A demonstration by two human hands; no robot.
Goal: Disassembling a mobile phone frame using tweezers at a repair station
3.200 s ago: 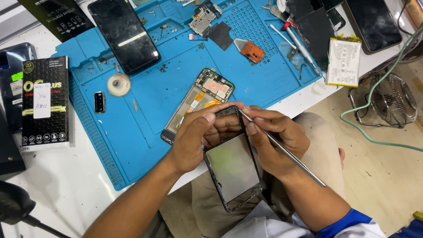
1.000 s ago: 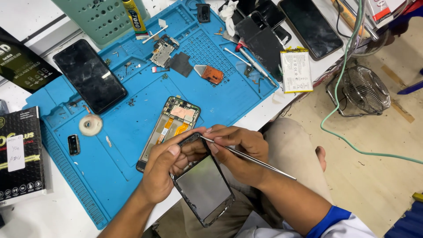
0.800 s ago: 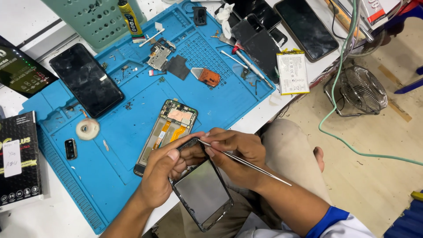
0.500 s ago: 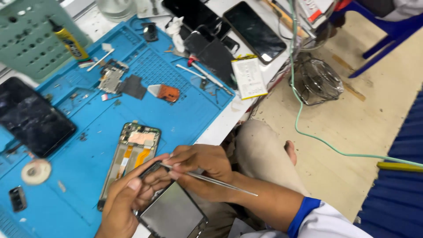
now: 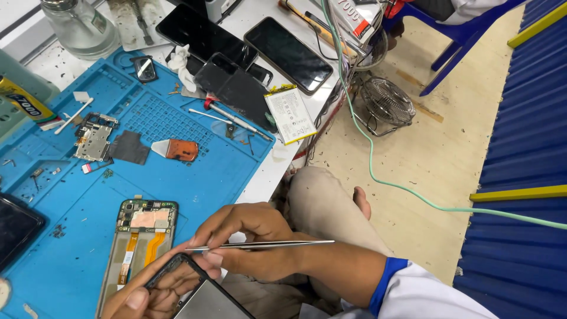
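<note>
My right hand pinches a pair of metal tweezers, tips pointing left at the top corner of a phone screen panel. My left hand grips that panel from below at the frame's bottom edge, just off the front of the table. An opened phone frame with orange flex cables lies on the blue work mat, left of my hands.
On the mat lie a small circuit board, a black shield piece, an orange-tipped part and a screwdriver. A battery, black phones and a glass bottle sit further back. A small fan and green cable lie on the floor.
The view has swung to the right and down, so the mat and phone frame now sit further left. My hands hold the panel and tweezers as before, now lower in the frame.
</note>
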